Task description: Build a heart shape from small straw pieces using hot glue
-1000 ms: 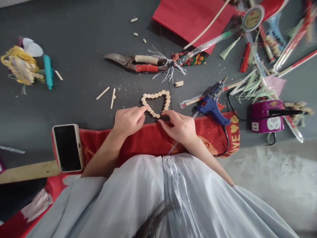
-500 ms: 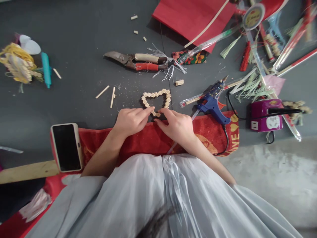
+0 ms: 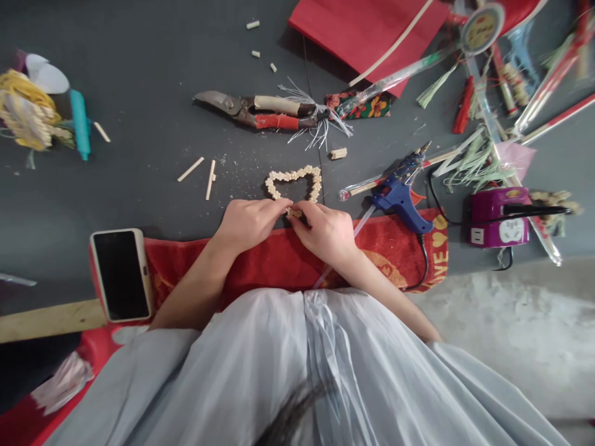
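A heart-shaped outline of small pale beads or sticks (image 3: 292, 176) lies on the grey table, its lower point toward me. My left hand (image 3: 251, 226) pinches its lower left part between thumb and fingers. At the lower right of the point, my right hand (image 3: 328, 232) closes thumb and forefinger on the same heart. The fingertips of both hands nearly meet and hide part of the lower edge. Beneath my wrists is a red cloth (image 3: 260, 257). The blue glue gun (image 3: 400, 201) rests to the right of my right hand.
Pruning shears (image 3: 274, 113) lie beyond the heart. Pale stick pieces (image 3: 211, 179) are to the left, a phone (image 3: 121, 274) at the near left. Farther right are a purple power socket (image 3: 499, 217) and tassels; a red paper bag (image 3: 362, 37) is at the back.
My right thumb and forefinger have closed together at the heart's lower point, where they were apart before. My left hand has hardly moved. The view has shifted slightly.
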Tool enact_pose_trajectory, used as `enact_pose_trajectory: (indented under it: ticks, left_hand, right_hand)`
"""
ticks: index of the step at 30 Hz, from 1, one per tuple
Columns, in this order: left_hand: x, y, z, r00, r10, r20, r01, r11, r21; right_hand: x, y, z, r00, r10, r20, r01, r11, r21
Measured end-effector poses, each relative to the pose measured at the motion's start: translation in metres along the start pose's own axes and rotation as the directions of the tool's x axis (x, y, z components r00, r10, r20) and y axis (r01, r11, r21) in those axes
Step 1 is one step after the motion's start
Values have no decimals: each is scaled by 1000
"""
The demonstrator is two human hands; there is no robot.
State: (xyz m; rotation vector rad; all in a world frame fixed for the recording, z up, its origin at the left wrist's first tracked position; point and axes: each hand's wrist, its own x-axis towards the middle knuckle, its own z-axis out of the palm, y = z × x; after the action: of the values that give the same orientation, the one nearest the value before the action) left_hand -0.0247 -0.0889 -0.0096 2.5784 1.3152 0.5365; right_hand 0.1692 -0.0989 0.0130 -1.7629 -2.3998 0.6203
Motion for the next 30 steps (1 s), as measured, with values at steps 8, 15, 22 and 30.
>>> enact_pose_trajectory:
  ticks: [8, 15, 22, 30]
  left_hand:
    - [4, 1, 1, 999, -37, -7, 37, 998, -55]
    - [4, 1, 2, 999, -52, 6, 53, 997, -58]
    - [4, 1, 3, 999, -51, 7, 51, 997, -62]
    - [3, 0, 2, 999, -47, 5, 47, 998, -47]
  right_hand:
    - [0, 3, 7, 999, -25, -45, 27, 998, 49]
    - [0, 4, 9, 998, -33, -57, 36, 997, 67]
    - [0, 5, 9, 999, -27, -46, 31, 995, 97]
    - [-1, 2, 7, 999, 26, -28, -24, 997, 74]
